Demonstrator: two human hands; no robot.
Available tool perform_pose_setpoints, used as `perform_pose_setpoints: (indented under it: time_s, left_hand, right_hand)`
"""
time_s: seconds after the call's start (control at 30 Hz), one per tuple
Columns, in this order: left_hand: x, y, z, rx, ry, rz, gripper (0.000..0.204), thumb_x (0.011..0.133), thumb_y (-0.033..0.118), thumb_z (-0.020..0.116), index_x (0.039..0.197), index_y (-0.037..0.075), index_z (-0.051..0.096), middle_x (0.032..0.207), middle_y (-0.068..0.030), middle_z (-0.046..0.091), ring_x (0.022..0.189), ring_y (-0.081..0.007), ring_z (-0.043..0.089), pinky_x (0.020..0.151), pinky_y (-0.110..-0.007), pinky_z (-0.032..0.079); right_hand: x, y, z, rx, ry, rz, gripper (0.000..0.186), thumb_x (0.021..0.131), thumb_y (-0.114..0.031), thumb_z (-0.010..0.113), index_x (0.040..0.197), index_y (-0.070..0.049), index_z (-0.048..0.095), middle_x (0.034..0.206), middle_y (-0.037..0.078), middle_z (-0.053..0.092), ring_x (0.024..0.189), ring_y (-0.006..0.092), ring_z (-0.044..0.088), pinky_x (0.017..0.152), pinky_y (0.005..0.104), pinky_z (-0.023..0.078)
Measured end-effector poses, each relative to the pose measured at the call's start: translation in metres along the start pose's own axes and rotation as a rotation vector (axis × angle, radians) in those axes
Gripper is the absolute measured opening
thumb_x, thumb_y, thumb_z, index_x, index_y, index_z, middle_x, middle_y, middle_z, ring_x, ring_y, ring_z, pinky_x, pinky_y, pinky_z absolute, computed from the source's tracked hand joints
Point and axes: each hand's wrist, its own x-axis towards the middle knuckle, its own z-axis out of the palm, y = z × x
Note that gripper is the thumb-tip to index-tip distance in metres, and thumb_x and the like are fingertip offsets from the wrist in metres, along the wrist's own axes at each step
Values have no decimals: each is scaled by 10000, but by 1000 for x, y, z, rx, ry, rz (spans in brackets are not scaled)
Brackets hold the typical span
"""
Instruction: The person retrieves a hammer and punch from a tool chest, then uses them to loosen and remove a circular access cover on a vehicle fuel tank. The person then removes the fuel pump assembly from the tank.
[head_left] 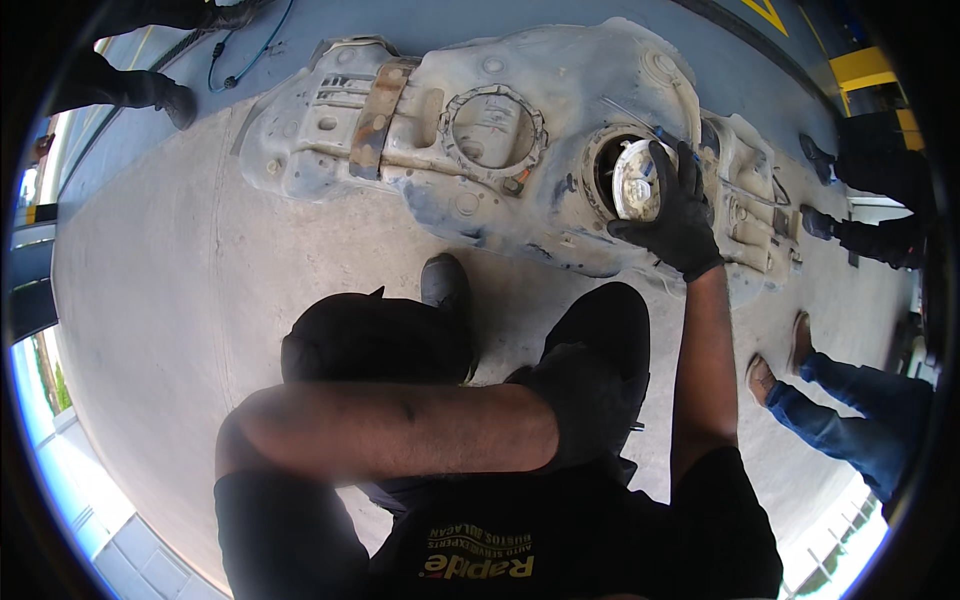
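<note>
Here, the gloved right grip (677, 215) holds a grimy disc (634, 185).

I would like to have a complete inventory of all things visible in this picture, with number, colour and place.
Moulded tank: 1, dusty grey-beige, upper centre
Floor: 1, grey, under the tank
Strap: 1, rusty brown, across the tank's left part
Left opening: 1, dusty grey, tank top
Right opening: 1, dark inside, tank top
Round cover: 1, whitish, at the right opening
Slim tool: 1, metallic shaft, just beyond the right opening
Cable: 1, blue, upper left
Other people's legs: 6, dark or blue trousers, upper left and right
Frame: 1, yellow, upper right
Shirt: 1, black, bottom
Shoe: 1, dark, centre
Right hand: 1, black glove, holding the round cover
Left hand: 1, black glove, by the right knee
</note>
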Motion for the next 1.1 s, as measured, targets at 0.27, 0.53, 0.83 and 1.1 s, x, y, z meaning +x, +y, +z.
perform_pose_setpoints:
  time_s: [0.27, 0.53, 0.83, 1.1]
  left_hand:
    - [2, -11, 2, 60, 31, 99, 160, 893, 187, 653, 934, 109, 787, 855, -55, 768, 802, -268, 747, 668, -409, 569]
    - [-4, -15, -13, 44, -49, 96, 172, 876, 205, 699, 980, 125, 811, 925, -36, 769, 800, -240, 738, 660, -387, 563]
    - [-12, -14, 5, 243, 53, 178, 242, 858, 217, 772, 1088, 144, 792, 1045, 15, 761, 985, -218, 711, 692, -356, 560]
    - [-6, -9, -11, 155, -153, 172, 255, 887, 246, 765, 1125, 153, 781, 1077, 15, 764, 992, -218, 719, 718, -386, 573]
  right_hand:
    - [14, 26, 3, -61, -33, -17, 1208, 583, -502, 971, 1557, -120, 367, 1549, 319, 346, 1428, 508, 394, 1154, 568, 402]
    - [14, 18, 3, 7, 18, -46, 1117, 570, -389, 985, 1501, -114, 432, 1494, 274, 420, 1376, 474, 452, 1117, 542, 440]
    - [20, 12, -15, 134, 72, -113, 1023, 598, -246, 979, 1463, -90, 457, 1365, 181, 508, 1305, 372, 495, 1104, 462, 446]
    - [27, 3, -35, 108, 47, -113, 939, 652, -254, 969, 1447, -101, 495, 1347, 166, 528, 1255, 351, 532, 1067, 448, 474]
